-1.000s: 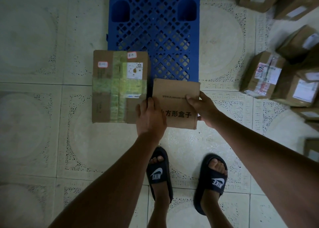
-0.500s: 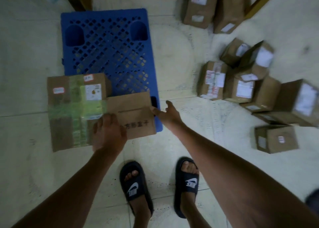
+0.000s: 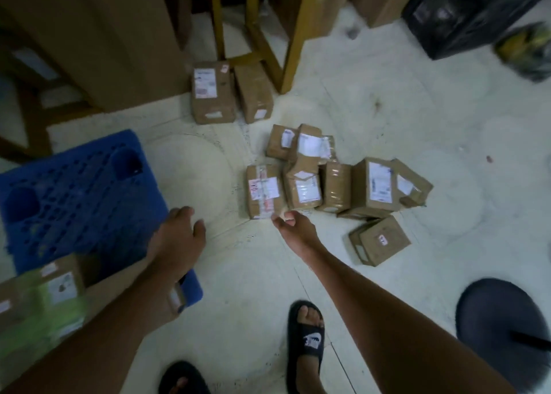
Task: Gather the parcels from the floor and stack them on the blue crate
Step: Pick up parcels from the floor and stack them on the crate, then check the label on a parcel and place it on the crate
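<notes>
Both hands have left the parcels on the blue crate [image 3: 74,190]; the right hand [image 3: 293,226] reaches, loosely curled and empty, toward a labelled parcel [image 3: 264,190], the left hand [image 3: 176,238] open above the floor.

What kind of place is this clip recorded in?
Probably a small parcel depot or back storeroom, not a large warehouse. Taped, labelled parcels lie in a heap on a patterned tile floor, a blue crate stands nearby for stacking, and big cartons lean behind.
</notes>
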Demonstrator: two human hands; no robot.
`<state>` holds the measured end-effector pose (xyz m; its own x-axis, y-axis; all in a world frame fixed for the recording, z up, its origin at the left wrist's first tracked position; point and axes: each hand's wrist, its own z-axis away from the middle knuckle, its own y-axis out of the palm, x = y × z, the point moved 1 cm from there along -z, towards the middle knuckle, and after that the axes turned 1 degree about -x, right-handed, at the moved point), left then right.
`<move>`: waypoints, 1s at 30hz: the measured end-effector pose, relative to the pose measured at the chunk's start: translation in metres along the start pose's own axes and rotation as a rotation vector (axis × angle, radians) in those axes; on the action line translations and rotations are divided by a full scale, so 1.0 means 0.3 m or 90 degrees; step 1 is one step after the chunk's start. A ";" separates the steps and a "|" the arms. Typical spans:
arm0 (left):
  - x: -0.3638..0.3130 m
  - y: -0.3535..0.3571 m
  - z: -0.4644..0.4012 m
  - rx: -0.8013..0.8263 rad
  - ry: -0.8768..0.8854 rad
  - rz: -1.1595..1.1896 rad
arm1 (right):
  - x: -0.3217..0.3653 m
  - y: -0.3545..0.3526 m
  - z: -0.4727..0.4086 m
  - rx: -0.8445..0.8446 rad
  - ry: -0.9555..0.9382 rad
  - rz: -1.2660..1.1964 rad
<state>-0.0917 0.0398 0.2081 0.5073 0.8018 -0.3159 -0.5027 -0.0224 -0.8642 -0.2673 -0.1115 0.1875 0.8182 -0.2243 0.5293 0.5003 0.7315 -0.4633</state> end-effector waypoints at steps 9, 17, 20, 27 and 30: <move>-0.635 0.135 -0.080 0.006 0.116 0.064 | -0.213 -0.517 -0.143 -0.120 0.036 -0.059; -0.923 0.425 -0.121 0.095 0.130 0.101 | -0.438 -0.758 -0.309 -0.162 0.098 -0.098; -1.010 0.559 -0.145 0.114 0.137 0.096 | -0.531 -0.795 -0.408 -0.191 0.114 -0.124; -1.146 0.838 -0.241 0.168 0.119 0.134 | -0.685 -0.836 -0.630 -0.233 0.108 -0.146; -1.197 0.931 -0.277 0.174 0.117 0.170 | -0.727 -0.840 -0.705 -0.210 0.106 -0.168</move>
<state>-0.3560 -0.3040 0.0477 0.4382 0.6689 -0.6005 -0.7881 -0.0355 -0.6146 -0.5118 -0.3831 0.0387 0.6715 -0.4962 0.5503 0.7392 0.3968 -0.5442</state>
